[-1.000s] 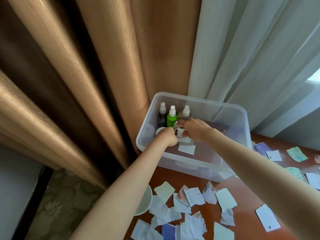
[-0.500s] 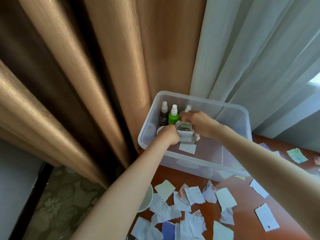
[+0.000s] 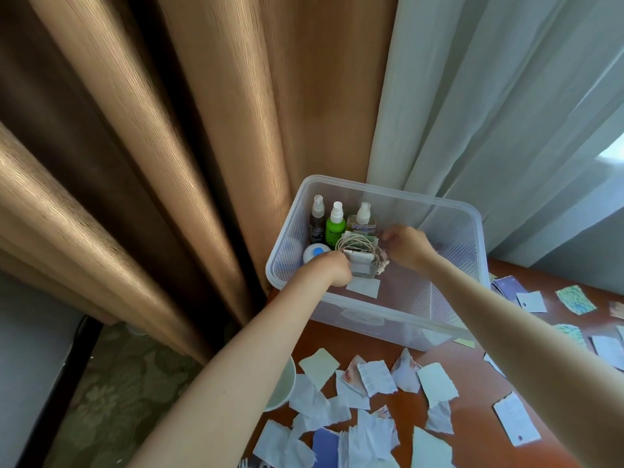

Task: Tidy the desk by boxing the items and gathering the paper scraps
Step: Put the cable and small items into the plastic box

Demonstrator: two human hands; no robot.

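Note:
A clear plastic box (image 3: 449,211) stands at the desk's back edge. Inside it, both my hands hold a small bundle (image 3: 359,253) of coiled pale cord on a white and grey packet. My left hand (image 3: 329,270) grips its near left side. My right hand (image 3: 403,246) pinches its far right side with curled fingers. Behind the bundle stand three spray bottles: a dark one (image 3: 317,221), a green one (image 3: 336,224) and a clear one (image 3: 363,219). A white round container (image 3: 314,253) lies by my left hand. Torn paper scraps (image 3: 374,380) litter the wooden desk (image 3: 472,420).
Bronze curtains (image 3: 169,146) and white sheer curtains (image 3: 489,113) hang right behind the box. A pale bowl (image 3: 282,386) sits at the desk's left edge under my left forearm. More cards and scraps (image 3: 574,298) lie to the right. Patterned floor (image 3: 118,400) shows at the left.
My right hand has slid from on top of the bundle to its right side, uncovering the coiled cord and the clear bottle. My left hand has kept its grip.

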